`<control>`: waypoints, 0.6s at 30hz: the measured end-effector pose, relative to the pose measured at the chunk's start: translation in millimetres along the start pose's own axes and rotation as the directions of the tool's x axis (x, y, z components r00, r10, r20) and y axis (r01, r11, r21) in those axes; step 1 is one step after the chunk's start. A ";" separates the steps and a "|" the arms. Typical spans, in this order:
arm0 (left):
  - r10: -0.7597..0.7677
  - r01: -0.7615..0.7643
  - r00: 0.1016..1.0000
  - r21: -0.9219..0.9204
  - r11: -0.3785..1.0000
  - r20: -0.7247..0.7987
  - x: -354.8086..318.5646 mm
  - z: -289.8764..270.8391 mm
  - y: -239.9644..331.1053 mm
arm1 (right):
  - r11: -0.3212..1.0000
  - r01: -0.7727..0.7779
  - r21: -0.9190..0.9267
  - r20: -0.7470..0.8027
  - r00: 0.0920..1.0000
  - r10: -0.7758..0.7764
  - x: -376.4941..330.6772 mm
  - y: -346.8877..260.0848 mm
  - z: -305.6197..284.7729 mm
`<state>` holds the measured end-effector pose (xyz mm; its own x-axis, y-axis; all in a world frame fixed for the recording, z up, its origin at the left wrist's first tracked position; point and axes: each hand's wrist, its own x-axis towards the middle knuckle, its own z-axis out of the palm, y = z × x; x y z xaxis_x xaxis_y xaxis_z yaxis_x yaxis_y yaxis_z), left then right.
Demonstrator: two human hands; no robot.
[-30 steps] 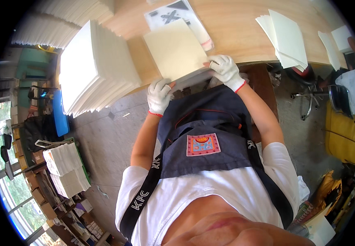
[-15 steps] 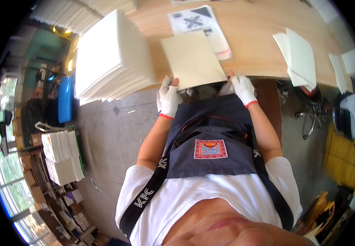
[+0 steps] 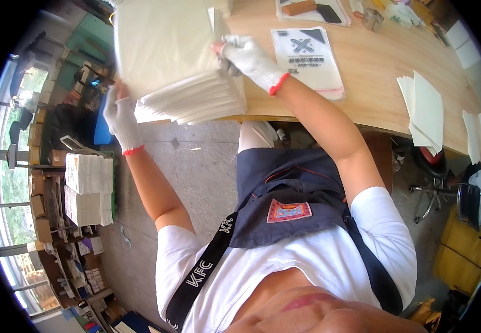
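Far left, windows (image 3: 7, 225) are letting in daylight. Shelves with brown cartons (image 3: 43, 230) are lining that side; white bundles (image 3: 89, 186) are sitting on a cart with a metal handle (image 3: 82, 145). A blue panel (image 3: 103, 119) is standing behind the left hand (image 3: 122, 117), which is partly blocking it.

Left hand, white glove with red cuff, is reaching up to the left edge of a cream sheet (image 3: 163, 47), thumb by the edge. Fingers are loosely bent; can't tell if they're pinching. The sheet is lying over a tall stack of white sheets (image 3: 196, 105) at the table's near-left edge; can't tell if it's fully resting there. The stack is crowding that end, with its lower leaves fanning out.

Right hand (image 3: 247, 58), same glove, is bending its fingers at the sheet's right edge, bare fingertip against it; blurred, can't confirm a firm hold. The forearm is crossing the edge of the wooden table (image 3: 362, 66), just beside a flat printed packet (image 3: 310, 69). Beyond that, a brown block (image 3: 300, 7) and a dark flat piece (image 3: 329, 14) are lying on another packet.

Farther right: a crumpled plastic bag (image 3: 401, 15), white cards (image 3: 426, 111) overlapping near the edge, a swivel chair (image 3: 432, 197) standing below, a yellow sack (image 3: 462, 250) slumping on the floor.
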<state>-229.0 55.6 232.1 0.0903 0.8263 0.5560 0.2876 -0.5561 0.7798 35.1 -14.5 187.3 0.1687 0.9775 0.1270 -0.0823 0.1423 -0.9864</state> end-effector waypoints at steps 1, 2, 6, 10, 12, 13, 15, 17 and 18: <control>-0.036 0.023 0.998 0.211 0.977 0.057 6.1 -11.2 -19.4 | 0.994 -0.032 -0.105 0.002 0.999 0.032 7.0 0.7 4.7; -0.177 0.107 0.973 0.392 0.914 0.146 3.9 -11.9 -23.1 | 0.988 -0.081 -0.132 0.018 0.996 0.084 7.8 1.1 3.0; -0.304 0.283 0.952 -0.281 0.917 -0.032 -26.5 11.7 -55.5 | 0.990 -0.082 0.118 -0.027 0.996 0.086 -18.0 17.6 -29.1; -0.407 0.375 0.913 -0.390 0.841 0.001 -93.8 21.2 -115.1 | 0.923 0.193 0.334 -0.358 0.931 -0.065 -91.3 50.9 -100.2; -0.435 0.454 0.888 0.135 0.881 -0.148 -144.3 26.5 -141.4 | 0.953 0.173 0.249 -0.690 0.722 0.049 -135.6 82.5 -161.4; -0.517 0.520 0.848 0.000 0.854 -0.121 -172.0 30.9 -166.0 | 0.976 0.129 0.176 -0.821 0.566 0.073 -165.2 89.5 -192.9; -0.716 0.680 0.698 -0.314 0.662 -0.001 -220.3 48.5 -194.3 | 0.975 0.179 0.131 -0.943 0.327 0.066 -225.4 110.0 -260.1; -0.655 0.671 0.740 -0.237 0.703 0.153 -251.4 74.6 -197.6 | 0.966 0.098 0.237 -0.949 0.236 0.209 -271.8 103.9 -320.1; -0.585 0.617 0.787 -0.252 0.746 0.194 -262.6 88.4 -205.6 | 0.920 0.144 0.364 -0.909 0.269 0.318 -284.1 95.1 -337.4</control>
<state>-227.5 -39.2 -99.6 0.0880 0.9933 -0.0744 0.0296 0.0721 0.9970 310.7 -331.3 22.1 0.9124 0.1662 -0.3741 -0.4089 0.3289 -0.8512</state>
